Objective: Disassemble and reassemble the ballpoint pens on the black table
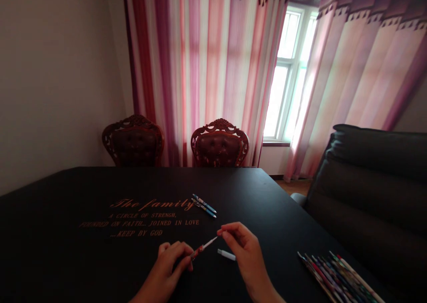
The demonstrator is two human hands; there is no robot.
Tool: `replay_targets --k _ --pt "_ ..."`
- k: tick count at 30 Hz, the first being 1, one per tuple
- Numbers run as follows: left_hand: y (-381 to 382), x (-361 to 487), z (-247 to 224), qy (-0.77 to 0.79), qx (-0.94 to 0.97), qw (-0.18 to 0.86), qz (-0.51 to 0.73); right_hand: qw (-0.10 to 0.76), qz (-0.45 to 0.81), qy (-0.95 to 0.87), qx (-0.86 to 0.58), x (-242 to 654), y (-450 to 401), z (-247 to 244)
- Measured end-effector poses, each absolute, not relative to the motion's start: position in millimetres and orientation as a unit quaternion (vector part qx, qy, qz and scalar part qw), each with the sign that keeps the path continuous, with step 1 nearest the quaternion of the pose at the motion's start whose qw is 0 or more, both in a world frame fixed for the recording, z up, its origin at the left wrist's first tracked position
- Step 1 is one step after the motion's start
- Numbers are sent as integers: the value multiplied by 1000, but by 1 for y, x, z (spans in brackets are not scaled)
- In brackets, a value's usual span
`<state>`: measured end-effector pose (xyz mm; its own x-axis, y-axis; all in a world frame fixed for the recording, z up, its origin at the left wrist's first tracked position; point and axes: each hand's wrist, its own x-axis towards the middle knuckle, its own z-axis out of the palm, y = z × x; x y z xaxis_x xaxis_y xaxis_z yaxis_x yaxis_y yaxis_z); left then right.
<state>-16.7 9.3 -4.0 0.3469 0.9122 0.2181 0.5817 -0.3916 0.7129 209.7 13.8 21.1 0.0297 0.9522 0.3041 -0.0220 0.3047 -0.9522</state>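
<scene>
My left hand [173, 265] grips a pen barrel [196, 252] with a red pattern, tilted up to the right. A thin white refill [210, 242] sticks out of the barrel's upper end. My right hand [243, 247] is closed in a pinch at the tip of that refill; whether a smaller part is between the fingertips is too small to tell. A short whitish pen part [226, 254] lies on the table beside my right hand, partly hidden by it.
Two blue patterned pens [204, 206] lie beyond my hands on the black table [53, 232], near its gold lettering. A row of several pens [336, 276] lies at the right edge. A black armchair [373, 196] stands on the right, and two carved chairs [220, 147] are behind the table.
</scene>
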Motion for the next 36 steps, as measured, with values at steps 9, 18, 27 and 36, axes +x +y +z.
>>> replay_targets --k 9,18,27,36 --pt "8 -16 1 478 777 273 305 563 405 -577 -432 209 13 20" --pt "8 -16 -2 473 782 264 308 510 387 -630 -438 205 12 18" --pt "9 -20 -4 508 757 262 316 305 175 -751 -559 241 21 4" --pt "12 -21 -9 519 758 243 311 397 179 -728 -529 248 24 15"
